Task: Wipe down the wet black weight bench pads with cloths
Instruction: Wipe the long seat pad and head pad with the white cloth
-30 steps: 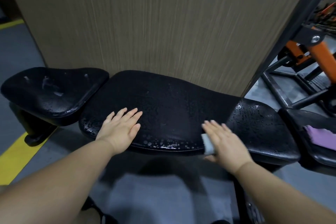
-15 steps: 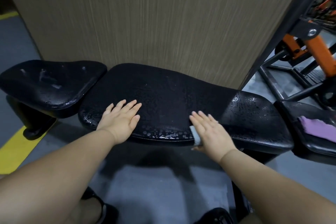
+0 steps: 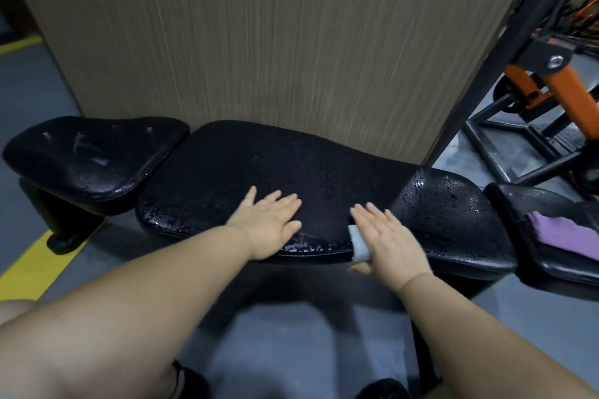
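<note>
The black bench has three wet pads in a row: a left pad (image 3: 90, 155), a long middle pad (image 3: 243, 165) and a right pad (image 3: 453, 204), all beaded with water drops. My left hand (image 3: 270, 223) lies flat and empty on the front of the middle pad, fingers spread. My right hand (image 3: 389, 236) presses a pale grey cloth (image 3: 358, 241) onto the front edge of the middle pad, close to the seam with the right pad. Only the cloth's left end shows from under my palm.
A purple cloth (image 3: 564, 230) lies on another black pad (image 3: 518, 204) at the far right. A wood-grain panel (image 3: 259, 42) stands right behind the bench. Black and orange machine frames (image 3: 564, 91) stand at the right. Grey floor with a yellow line (image 3: 29, 256) lies at the left.
My left hand has slid to the right along the middle pad, closer to my right hand. My right hand with the cloth has shifted a little left from the seam.
</note>
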Motion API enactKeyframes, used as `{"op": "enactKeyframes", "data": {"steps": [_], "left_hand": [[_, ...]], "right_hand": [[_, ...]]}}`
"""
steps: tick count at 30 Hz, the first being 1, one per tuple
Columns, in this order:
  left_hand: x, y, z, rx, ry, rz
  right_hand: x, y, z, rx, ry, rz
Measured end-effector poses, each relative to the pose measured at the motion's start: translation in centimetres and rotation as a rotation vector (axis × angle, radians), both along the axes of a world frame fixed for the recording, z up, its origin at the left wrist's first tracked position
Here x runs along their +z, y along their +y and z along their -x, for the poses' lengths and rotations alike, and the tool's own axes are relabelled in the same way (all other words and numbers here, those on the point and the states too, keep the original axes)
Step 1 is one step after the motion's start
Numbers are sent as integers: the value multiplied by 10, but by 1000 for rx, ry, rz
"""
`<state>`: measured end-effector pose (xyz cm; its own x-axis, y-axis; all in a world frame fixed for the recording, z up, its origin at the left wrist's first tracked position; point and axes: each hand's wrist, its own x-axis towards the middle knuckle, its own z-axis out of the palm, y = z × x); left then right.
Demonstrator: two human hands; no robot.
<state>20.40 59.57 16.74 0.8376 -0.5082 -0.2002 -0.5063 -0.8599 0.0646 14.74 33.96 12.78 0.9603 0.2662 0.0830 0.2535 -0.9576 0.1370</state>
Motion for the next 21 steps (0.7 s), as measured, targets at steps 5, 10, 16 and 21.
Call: {"op": "enactKeyframes", "data": {"steps": [5,10,16,21], "left_hand": [[-9,-50,0,-60,35,50],[-14,-63,-3,-98,18,55],[-15,-62,-6,-105,-12,69],[-17,-62,-6,-100,-36,74]], "right_hand": [[5,-83,29,-279,14,6],[3,-96,39,-359,-51,0],[4,-41,21,-278,-24,-22],[5,20,-3,-15,-12,-78]]}}
